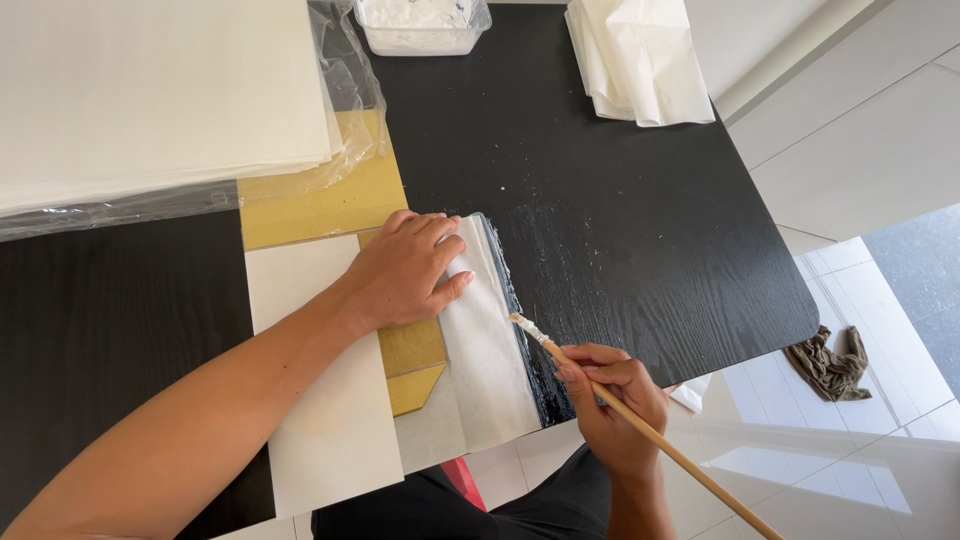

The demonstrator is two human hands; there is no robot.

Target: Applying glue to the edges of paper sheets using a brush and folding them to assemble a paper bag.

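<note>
Paper strip [487, 345] lies on near edge of black table [620, 200], over gold card [325, 200]. Left hand [405, 270] flat, fingers spread, pinning strip. Right hand [610, 400] pinched shut on brush [640, 425], bristles at strip's right edge. Best: keep strip pinned, strokes light, outward.

I am working in what looks like a home craft corner: a black wooden table [620, 230] on glossy white floor tiles [860, 150], with stacked paper sheets [150, 90], a paste tub [420, 25] and a rag [828, 362] dropped on the floor.

Blk table [620, 200], wht paper [490, 350], gold card [320, 200].
</note>
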